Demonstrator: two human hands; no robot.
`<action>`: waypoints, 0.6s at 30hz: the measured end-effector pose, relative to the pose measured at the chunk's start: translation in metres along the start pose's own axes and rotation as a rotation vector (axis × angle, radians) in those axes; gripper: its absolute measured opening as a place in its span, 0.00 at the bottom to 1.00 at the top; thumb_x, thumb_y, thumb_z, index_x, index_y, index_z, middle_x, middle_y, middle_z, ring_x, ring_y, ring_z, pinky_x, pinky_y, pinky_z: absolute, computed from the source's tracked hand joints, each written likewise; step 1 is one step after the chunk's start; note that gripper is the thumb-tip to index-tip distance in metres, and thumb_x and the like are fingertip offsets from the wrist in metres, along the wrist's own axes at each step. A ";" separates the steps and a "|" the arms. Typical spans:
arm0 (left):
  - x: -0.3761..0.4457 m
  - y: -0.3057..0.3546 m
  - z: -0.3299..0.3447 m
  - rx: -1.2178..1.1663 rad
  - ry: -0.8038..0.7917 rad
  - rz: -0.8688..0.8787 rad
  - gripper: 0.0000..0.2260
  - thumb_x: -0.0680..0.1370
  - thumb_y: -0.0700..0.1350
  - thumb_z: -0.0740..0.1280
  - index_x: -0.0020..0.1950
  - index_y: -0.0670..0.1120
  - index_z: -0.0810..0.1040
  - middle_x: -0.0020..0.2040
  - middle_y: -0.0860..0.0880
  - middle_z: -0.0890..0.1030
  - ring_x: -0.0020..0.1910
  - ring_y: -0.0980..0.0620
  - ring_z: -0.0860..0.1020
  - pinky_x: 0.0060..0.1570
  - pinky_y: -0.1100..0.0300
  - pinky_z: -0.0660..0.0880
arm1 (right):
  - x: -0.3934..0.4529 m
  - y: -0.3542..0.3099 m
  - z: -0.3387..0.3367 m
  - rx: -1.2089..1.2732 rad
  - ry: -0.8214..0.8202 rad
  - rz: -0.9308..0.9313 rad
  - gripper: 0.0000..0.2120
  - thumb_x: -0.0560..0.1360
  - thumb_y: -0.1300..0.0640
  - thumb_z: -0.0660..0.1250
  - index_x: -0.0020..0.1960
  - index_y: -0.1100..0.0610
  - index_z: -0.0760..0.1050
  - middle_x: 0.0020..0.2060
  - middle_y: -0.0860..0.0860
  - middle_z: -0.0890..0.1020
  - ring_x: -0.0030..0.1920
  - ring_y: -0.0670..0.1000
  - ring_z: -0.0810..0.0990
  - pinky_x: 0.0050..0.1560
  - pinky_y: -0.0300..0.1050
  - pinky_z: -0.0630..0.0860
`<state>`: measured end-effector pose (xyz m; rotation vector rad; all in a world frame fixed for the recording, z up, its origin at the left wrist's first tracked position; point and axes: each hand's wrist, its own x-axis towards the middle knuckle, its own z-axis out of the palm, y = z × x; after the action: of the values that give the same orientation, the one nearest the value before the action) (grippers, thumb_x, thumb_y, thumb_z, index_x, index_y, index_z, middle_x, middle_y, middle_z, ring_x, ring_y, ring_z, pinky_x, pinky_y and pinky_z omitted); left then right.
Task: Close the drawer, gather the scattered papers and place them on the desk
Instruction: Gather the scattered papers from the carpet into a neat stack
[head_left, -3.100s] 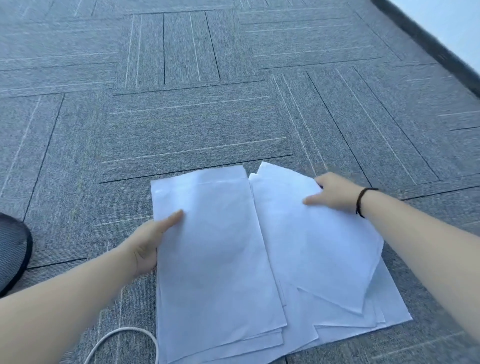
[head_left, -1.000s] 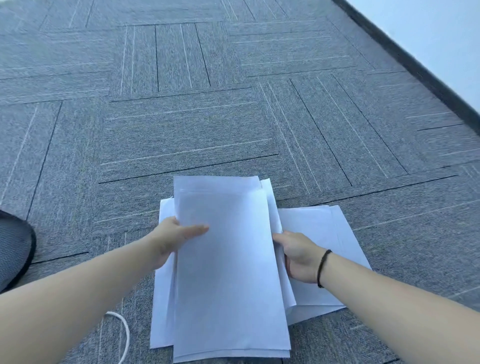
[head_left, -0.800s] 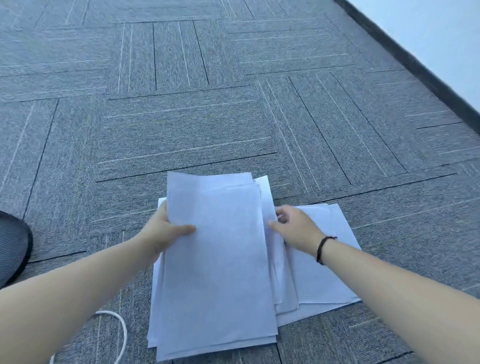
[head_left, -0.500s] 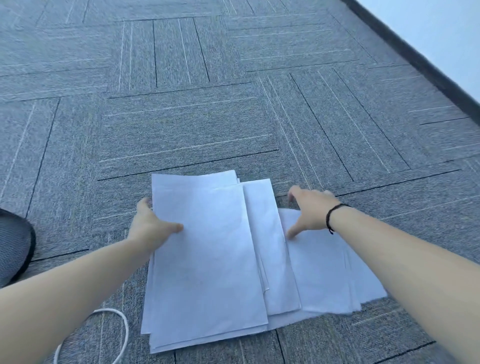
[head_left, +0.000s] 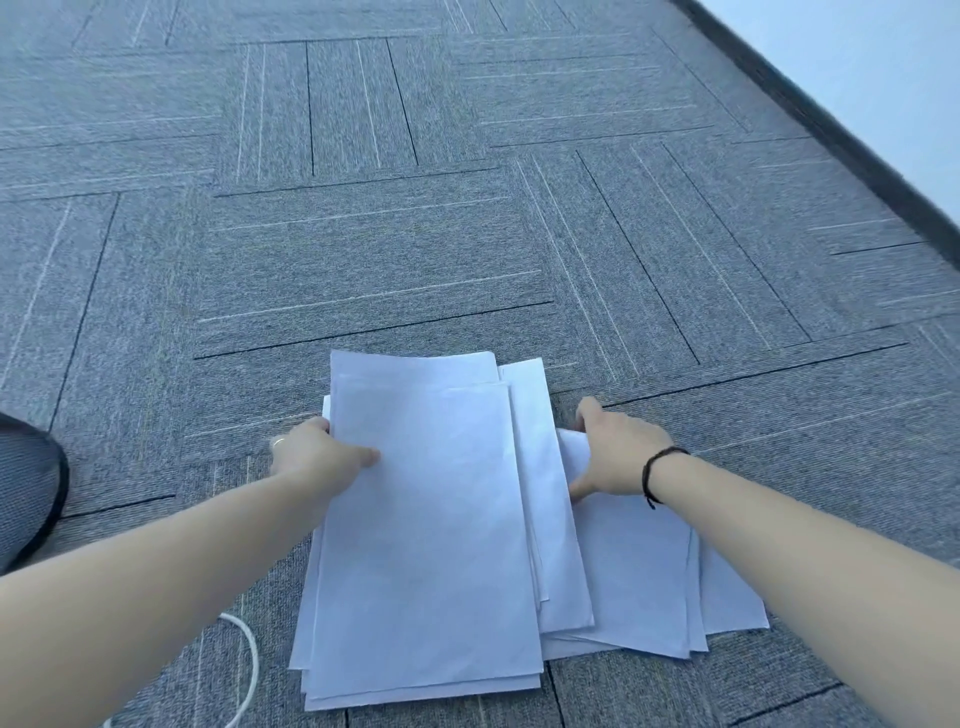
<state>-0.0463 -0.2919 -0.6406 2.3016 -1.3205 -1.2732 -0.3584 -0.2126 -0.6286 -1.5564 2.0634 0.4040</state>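
Note:
Several white sheets of paper (head_left: 431, 525) lie in a loose, partly squared pile on the grey carpet. My left hand (head_left: 317, 457) grips the pile's left edge, thumb on top of the uppermost sheet. My right hand (head_left: 613, 452) grips the far edge of the lower sheets (head_left: 639, 577) that stick out to the right, fingers curled over their top corner. Neither drawer nor desk is in view.
Grey carpet tiles (head_left: 363, 260) stretch ahead. A dark skirting board and pale wall (head_left: 857, 93) run along the upper right. A black mesh object (head_left: 26, 483) sits at the left edge, and a white cable (head_left: 249, 660) loops beside the papers' near left corner.
The sheets have been drawn from a wide spread into a narrower pile. My right hand moved from the pile's middle to the far edge of the right-hand sheets; my left hand kept hold of the left edge.

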 end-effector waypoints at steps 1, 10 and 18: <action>-0.001 0.001 0.000 0.010 0.001 0.009 0.16 0.62 0.48 0.80 0.46 0.49 0.80 0.51 0.44 0.84 0.46 0.42 0.84 0.52 0.46 0.82 | 0.002 0.002 -0.003 0.030 -0.024 -0.004 0.39 0.56 0.37 0.77 0.58 0.52 0.66 0.47 0.48 0.76 0.47 0.54 0.78 0.48 0.50 0.78; 0.004 -0.006 -0.008 0.031 0.002 0.042 0.10 0.72 0.43 0.77 0.40 0.43 0.76 0.39 0.46 0.81 0.38 0.46 0.78 0.35 0.55 0.73 | 0.028 0.058 -0.029 0.640 0.131 0.036 0.06 0.73 0.61 0.71 0.44 0.64 0.82 0.36 0.56 0.81 0.36 0.52 0.77 0.37 0.43 0.71; 0.011 -0.007 -0.010 0.010 0.061 0.060 0.09 0.72 0.44 0.76 0.39 0.44 0.77 0.40 0.45 0.83 0.37 0.46 0.76 0.37 0.56 0.69 | 0.038 0.097 -0.015 1.137 0.301 0.273 0.04 0.75 0.64 0.67 0.45 0.62 0.80 0.39 0.58 0.82 0.33 0.53 0.80 0.38 0.44 0.77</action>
<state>-0.0317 -0.2990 -0.6446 2.2706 -1.3682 -1.1714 -0.4624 -0.2218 -0.6445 -0.6533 2.0729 -0.8428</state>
